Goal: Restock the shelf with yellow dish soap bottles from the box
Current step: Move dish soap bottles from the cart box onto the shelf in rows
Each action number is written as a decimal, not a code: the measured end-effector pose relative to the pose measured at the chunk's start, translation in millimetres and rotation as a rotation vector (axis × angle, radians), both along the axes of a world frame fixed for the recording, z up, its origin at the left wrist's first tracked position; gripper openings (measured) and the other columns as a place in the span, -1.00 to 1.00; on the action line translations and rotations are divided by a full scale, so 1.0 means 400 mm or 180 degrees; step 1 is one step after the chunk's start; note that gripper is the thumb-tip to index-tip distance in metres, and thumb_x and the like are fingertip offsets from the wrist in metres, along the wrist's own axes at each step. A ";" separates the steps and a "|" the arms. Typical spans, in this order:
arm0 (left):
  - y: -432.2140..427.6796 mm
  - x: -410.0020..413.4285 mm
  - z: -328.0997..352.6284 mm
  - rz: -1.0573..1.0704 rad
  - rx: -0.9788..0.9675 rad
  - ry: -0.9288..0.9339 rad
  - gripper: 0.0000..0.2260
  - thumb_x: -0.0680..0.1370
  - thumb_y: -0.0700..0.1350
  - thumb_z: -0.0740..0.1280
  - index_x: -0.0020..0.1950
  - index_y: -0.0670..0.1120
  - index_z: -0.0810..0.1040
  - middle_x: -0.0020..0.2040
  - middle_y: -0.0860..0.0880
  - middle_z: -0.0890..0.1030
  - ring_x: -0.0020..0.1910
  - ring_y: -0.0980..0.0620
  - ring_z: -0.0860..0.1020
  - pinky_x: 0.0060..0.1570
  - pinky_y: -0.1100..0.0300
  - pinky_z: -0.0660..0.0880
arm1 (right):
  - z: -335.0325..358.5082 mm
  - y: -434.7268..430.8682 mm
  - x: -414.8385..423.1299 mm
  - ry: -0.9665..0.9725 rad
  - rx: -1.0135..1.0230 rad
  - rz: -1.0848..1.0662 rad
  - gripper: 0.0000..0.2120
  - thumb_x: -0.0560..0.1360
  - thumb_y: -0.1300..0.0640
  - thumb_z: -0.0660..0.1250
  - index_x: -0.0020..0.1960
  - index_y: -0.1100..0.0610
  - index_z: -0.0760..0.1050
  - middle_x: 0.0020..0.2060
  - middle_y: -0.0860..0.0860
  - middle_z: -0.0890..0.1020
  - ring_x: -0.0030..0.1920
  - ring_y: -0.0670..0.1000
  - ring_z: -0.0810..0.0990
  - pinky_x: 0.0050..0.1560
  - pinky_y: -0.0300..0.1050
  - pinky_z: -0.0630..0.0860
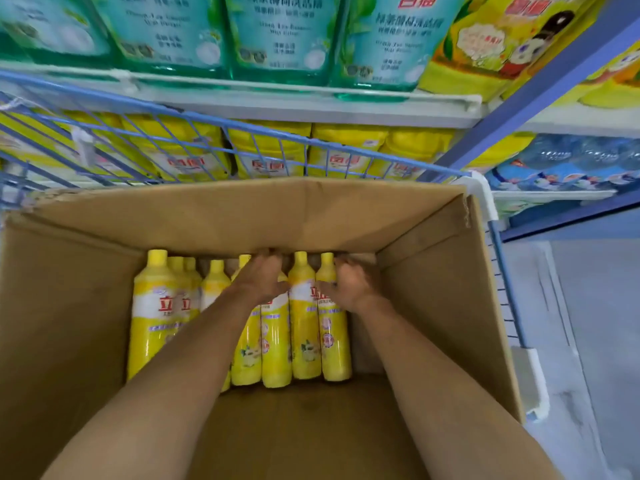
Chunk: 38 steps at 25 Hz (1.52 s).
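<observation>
Cardboard walls of the box [242,216] stand deep, so both arms reach down to the yellow dish soap bottles [304,323], which stand upright, packed against its far wall. The right hand [351,284] curls round the neck of the rightmost bottle [334,341], probably the surest hold for lifting. The left hand [261,277] lies over neighbouring caps; its fingertips are hidden, so I cannot tell whether it grips. The box sits in a blue wire cart [207,123] close to the shelf [311,105], likely to keep the carry short.
</observation>
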<state>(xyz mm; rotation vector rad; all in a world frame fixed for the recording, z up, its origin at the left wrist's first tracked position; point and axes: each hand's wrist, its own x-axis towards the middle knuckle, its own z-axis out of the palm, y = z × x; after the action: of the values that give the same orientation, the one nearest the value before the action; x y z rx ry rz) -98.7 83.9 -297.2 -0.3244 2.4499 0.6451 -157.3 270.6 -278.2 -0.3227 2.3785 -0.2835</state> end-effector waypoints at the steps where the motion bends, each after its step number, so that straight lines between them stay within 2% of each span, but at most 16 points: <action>1: 0.006 0.001 -0.022 0.0091 0.0032 0.0096 -0.42 0.48 -0.01 0.48 0.41 -0.15 0.36 0.40 -0.22 0.38 0.35 -0.23 0.42 0.21 0.01 0.40 | -0.025 -0.002 -0.002 0.0012 -0.0048 -0.0113 -0.45 0.52 -0.10 0.43 0.37 0.20 0.44 0.32 0.20 0.53 0.32 0.22 0.50 0.23 -0.03 0.44; 6: 0.002 0.035 -0.068 0.0815 0.0453 0.0212 -0.29 0.32 -0.03 0.60 0.38 -0.16 0.40 0.37 -0.18 0.45 0.36 -0.20 0.42 0.18 0.05 0.43 | -0.079 0.023 -0.012 -0.0148 -0.0239 -0.0554 -0.52 0.31 -0.13 0.62 0.05 0.17 0.63 0.06 0.14 0.70 0.11 0.16 0.65 0.08 -0.03 0.57; 8: -0.004 0.045 -0.061 0.0989 0.0714 0.0131 -0.34 0.25 -0.01 0.63 0.27 -0.11 0.48 0.21 -0.11 0.57 0.24 -0.16 0.52 0.00 0.12 0.45 | -0.074 0.039 0.001 -0.0277 -0.0273 -0.0819 -0.59 0.24 -0.10 0.65 -0.09 0.12 0.62 -0.05 0.09 0.72 0.00 0.11 0.69 0.01 0.00 0.61; 10: -0.008 0.061 -0.054 0.1173 0.0942 0.0108 -0.40 0.19 -0.02 0.64 0.16 -0.04 0.52 0.02 -0.08 0.63 0.09 -0.14 0.60 -0.14 0.17 0.42 | -0.073 0.043 0.027 -0.0435 -0.0613 -0.1158 -0.60 0.24 0.02 0.68 -0.07 0.06 0.55 -0.03 0.06 0.70 -0.01 0.08 0.68 0.05 0.06 0.63; 13: -0.006 0.087 -0.043 0.1451 0.1287 0.0198 -0.34 0.09 0.05 0.56 0.16 0.00 0.50 0.04 -0.06 0.65 0.04 -0.10 0.62 -0.03 0.01 0.58 | -0.052 0.033 0.072 -0.0575 -0.1114 -0.1670 -0.52 0.31 0.19 0.64 0.12 0.09 0.48 0.10 0.10 0.66 0.05 0.07 0.66 0.14 0.03 0.62; 15: 0.001 0.102 -0.024 0.1489 0.1343 0.0245 -0.36 0.10 0.07 0.52 0.16 0.02 0.54 0.04 -0.04 0.66 0.01 -0.08 0.64 -0.02 -0.02 0.60 | -0.021 0.030 0.098 -0.0549 -0.1255 -0.1608 -0.53 0.26 0.07 0.67 0.05 0.07 0.51 0.03 0.05 0.69 -0.01 0.03 0.67 0.10 -0.01 0.63; 17: 0.009 0.121 0.030 0.1467 0.1264 0.0349 -0.42 0.15 0.01 0.57 0.15 -0.02 0.57 -0.01 -0.06 0.67 -0.02 -0.10 0.64 -0.11 0.09 0.56 | 0.027 0.039 0.113 -0.0368 -0.1155 -0.1288 -0.46 0.14 -0.15 0.67 -0.01 0.08 0.61 -0.07 0.01 0.72 -0.06 -0.01 0.68 0.02 -0.05 0.64; 20: 0.008 0.165 0.133 0.1373 0.1239 0.0518 -0.38 0.20 -0.13 0.66 0.24 -0.02 0.58 -0.04 -0.01 0.64 -0.02 -0.06 0.61 -0.19 0.22 0.43 | 0.177 0.060 0.129 -0.0018 -0.1138 -0.0827 -0.55 0.24 -0.09 0.67 -0.05 0.15 0.63 -0.16 0.02 0.69 -0.15 -0.04 0.60 -0.16 -0.19 0.47; 23: -0.017 0.176 0.316 0.1248 0.1081 0.0575 -0.20 0.14 -0.02 0.69 0.34 -0.13 0.54 0.16 -0.09 0.65 0.14 -0.08 0.59 0.04 0.15 0.50 | 0.365 0.076 0.133 0.0129 -0.1299 -0.0634 -0.56 0.27 -0.09 0.63 -0.01 0.15 0.62 -0.16 0.00 0.66 -0.14 -0.03 0.57 -0.10 -0.13 0.47; 25: -0.039 0.141 0.481 0.1187 0.1189 0.0714 -0.12 0.06 0.08 0.66 0.35 -0.12 0.54 0.19 -0.07 0.63 0.20 -0.07 0.58 0.13 0.09 0.51 | 0.497 0.073 0.119 0.0165 -0.1475 -0.0505 -0.53 0.25 -0.11 0.61 0.04 0.12 0.64 -0.10 -0.02 0.70 -0.07 -0.01 0.65 0.01 -0.04 0.58; 27: -0.063 0.084 0.672 0.1084 0.1328 0.0932 -0.12 0.09 0.07 0.68 0.36 -0.13 0.53 0.22 -0.05 0.60 0.23 -0.05 0.57 0.18 0.10 0.51 | 0.639 0.059 0.089 0.0300 -0.1657 -0.0348 -0.51 0.25 -0.09 0.63 0.08 0.12 0.65 -0.04 0.01 0.73 0.00 0.02 0.69 0.07 0.03 0.62; 28: -0.077 0.052 0.775 0.1004 0.1349 0.1090 -0.17 0.09 0.07 0.68 0.32 -0.13 0.56 0.20 -0.07 0.62 0.19 -0.07 0.59 0.18 0.06 0.53 | 0.728 0.048 0.072 0.0391 -0.1744 -0.0263 -0.54 0.28 -0.02 0.65 0.08 0.15 0.65 -0.04 0.03 0.73 -0.02 0.02 0.69 0.05 0.04 0.62; 30: -0.092 0.003 0.956 0.0762 0.1377 0.1398 -0.27 0.04 0.16 0.63 0.11 -0.15 0.61 0.00 -0.07 0.66 -0.01 -0.07 0.62 -0.01 0.05 0.58 | 0.890 0.033 0.037 0.0514 -0.1930 -0.0219 -0.65 0.32 0.10 0.66 0.01 0.19 0.64 -0.14 0.02 0.69 -0.14 -0.07 0.63 -0.08 -0.03 0.59; 33: -0.097 -0.050 1.201 0.0583 0.1580 0.2025 -0.35 0.01 0.12 0.61 -0.05 -0.20 0.57 -0.21 0.02 0.53 -0.23 0.12 0.48 -0.23 0.18 0.45 | 1.113 0.013 -0.029 0.0897 -0.2255 -0.0042 -0.74 0.32 0.15 0.65 -0.17 0.04 0.57 -0.32 -0.11 0.56 -0.33 -0.27 0.44 -0.26 -0.18 0.45; 36: -0.100 -0.086 1.399 0.0463 0.1614 0.2555 -0.51 0.09 -0.01 0.67 -0.13 -0.16 0.58 -0.30 0.05 0.51 -0.35 0.20 0.43 -0.30 0.24 0.43 | 1.298 -0.001 -0.085 0.1252 -0.2554 0.0007 -0.72 0.29 0.11 0.66 -0.12 0.08 0.61 -0.30 -0.12 0.59 -0.29 -0.19 0.47 -0.20 -0.08 0.50; 38: -0.098 -0.113 1.508 0.0462 0.1611 0.2798 -0.55 0.15 -0.09 0.69 -0.07 -0.14 0.61 -0.21 -0.02 0.62 -0.26 0.16 0.53 -0.25 0.21 0.53 | 1.398 0.004 -0.132 0.1424 -0.2747 0.0004 -0.69 0.27 0.09 0.66 -0.09 0.11 0.61 -0.24 -0.06 0.64 -0.23 -0.13 0.54 -0.12 0.05 0.59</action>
<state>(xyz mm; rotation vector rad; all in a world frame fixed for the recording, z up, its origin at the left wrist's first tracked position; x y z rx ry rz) -143.7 44.8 306.0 0.0072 2.9152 1.7191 -210.1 272.3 280.8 -0.8502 2.5497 -1.3635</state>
